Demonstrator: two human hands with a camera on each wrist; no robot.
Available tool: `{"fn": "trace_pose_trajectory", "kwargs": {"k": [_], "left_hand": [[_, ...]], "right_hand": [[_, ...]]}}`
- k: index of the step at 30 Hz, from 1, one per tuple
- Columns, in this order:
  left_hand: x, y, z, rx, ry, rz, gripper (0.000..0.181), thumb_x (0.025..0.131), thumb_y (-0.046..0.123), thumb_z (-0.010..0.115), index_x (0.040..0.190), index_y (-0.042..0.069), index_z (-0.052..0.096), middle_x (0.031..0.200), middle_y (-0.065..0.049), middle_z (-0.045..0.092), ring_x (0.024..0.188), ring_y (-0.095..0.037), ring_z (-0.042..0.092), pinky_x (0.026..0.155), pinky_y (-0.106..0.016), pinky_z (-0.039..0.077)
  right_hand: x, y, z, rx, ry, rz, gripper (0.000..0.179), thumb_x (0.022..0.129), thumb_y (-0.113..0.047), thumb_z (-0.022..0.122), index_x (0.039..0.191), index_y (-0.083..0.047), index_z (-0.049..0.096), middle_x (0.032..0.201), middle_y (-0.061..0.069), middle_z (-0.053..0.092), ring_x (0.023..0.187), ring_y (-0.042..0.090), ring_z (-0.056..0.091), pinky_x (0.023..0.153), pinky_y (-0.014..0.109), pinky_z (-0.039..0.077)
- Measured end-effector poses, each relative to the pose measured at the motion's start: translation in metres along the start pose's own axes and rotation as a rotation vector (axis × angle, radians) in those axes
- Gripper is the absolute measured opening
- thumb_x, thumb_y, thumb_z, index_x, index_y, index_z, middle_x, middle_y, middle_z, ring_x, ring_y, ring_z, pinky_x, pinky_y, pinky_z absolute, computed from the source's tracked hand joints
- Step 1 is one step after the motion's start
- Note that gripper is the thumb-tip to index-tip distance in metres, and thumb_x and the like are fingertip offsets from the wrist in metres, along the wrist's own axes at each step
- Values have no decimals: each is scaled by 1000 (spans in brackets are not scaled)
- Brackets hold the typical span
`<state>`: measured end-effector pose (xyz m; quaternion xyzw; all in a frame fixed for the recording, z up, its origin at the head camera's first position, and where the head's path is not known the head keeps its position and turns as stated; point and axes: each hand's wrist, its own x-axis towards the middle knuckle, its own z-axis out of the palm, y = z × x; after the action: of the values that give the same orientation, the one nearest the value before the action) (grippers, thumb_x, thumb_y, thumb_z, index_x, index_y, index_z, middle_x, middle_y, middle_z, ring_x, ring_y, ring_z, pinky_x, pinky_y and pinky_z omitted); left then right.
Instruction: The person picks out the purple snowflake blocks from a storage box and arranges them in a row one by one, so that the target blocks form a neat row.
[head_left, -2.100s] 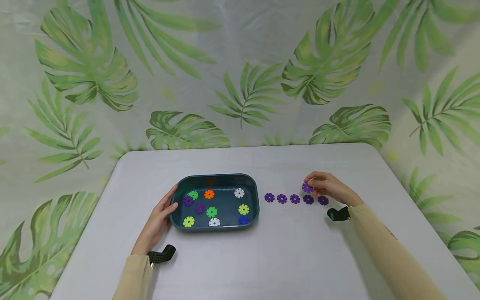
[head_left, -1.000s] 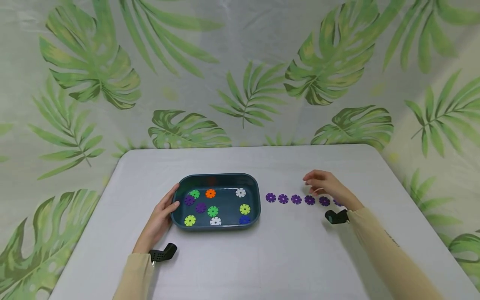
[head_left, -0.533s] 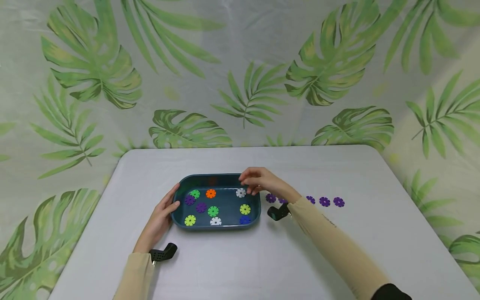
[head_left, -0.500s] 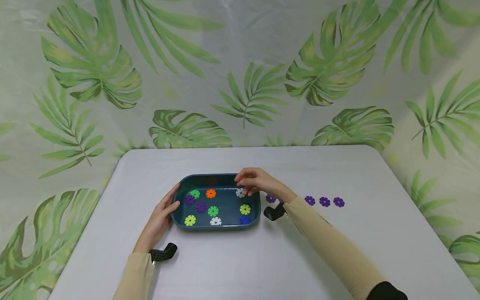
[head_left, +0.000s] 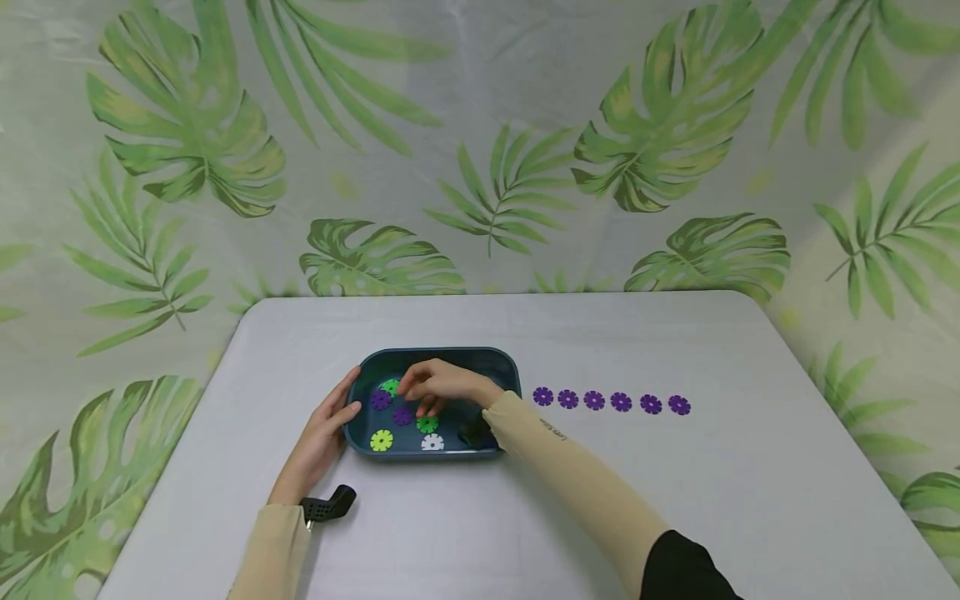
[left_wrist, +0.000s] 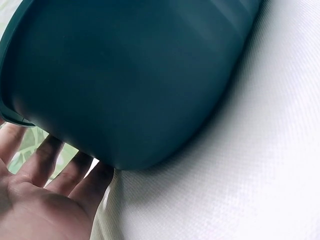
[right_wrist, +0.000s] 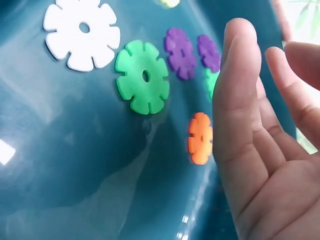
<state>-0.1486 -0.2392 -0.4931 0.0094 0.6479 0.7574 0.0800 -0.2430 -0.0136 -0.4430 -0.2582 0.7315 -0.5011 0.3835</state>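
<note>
My left hand (head_left: pixel 318 442) holds the left end of a dark teal tray (head_left: pixel 491 353). In the left wrist view its fingers (left_wrist: pixel 72 177) lie against the outer wall. My right hand (head_left: pixel 450 382) is over the middle of the tray with nothing in it, thumb and fingers apart. Below and around it lie notched plastic discs: green (right_wrist: pixel 131 75), white (right_wrist: pixel 97 42), orange (right_wrist: pixel 199 152) and two purple (head_left: pixel 381 400), near the tray's left part. A yellow-green disc (head_left: pixel 381 440) sits at the front left. The right hand and forearm hide the tray's right part.
On the white table (head_left: pixel 420 533), a straight row of several purple discs (head_left: pixel 620 402) runs to the right of the tray. Behind the table hangs a leaf-patterned cloth (head_left: pixel 517 100). A black camera (head_left: pixel 330 505) juts from the left wrist.
My right hand has let go of a purple disc, now at the row's right end. Then it has moved left, past the tray's right rim, to over its middle. The left hand has stayed.
</note>
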Motion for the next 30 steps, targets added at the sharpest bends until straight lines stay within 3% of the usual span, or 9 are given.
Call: {"fn": "trace_pose_trajectory", "kwargs": {"k": [7,15,19,26,30], "left_hand": [[0,0,-1,-6,-5,2,57,102,10,45,154,14,21,160,-2,8,145,-19,1,114,-44,5],[0,0,-1,-11,-12,8,56,102,10,43,154,14,21,160,-2,8,145,-19,2,114,-44,5],[1,0,-1,-15,-9,11,56,102,9,43,154,14,21,160,-2,8,145,-19,2,114,-44,5],[1,-1,-2,-14,-5,7,56,102,8,43,154,14,21,160,-2,8,145,-18,1,114,-43,4],[0,-1,-2,-22,-5,9,56,102,7,43,154,13,21,160,-2,8,145,-17,1,114,-42,4]], "right_hand": [[15,-3,12,18,-41,92,25,94,1,51,117,7,58,107,17,60,73,24,66,67,34,57],[21,-1,18,-7,-71,119,24,94,4,50,116,8,60,104,14,59,87,33,67,75,36,55],[22,1,17,-14,-65,120,24,93,6,50,114,8,60,103,13,61,80,27,67,74,35,56],[23,3,19,-59,-24,100,14,89,8,53,101,8,62,78,10,59,59,14,60,59,27,53],[20,1,15,-108,-32,61,15,92,3,55,104,5,62,69,6,55,54,14,54,54,24,48]]}}
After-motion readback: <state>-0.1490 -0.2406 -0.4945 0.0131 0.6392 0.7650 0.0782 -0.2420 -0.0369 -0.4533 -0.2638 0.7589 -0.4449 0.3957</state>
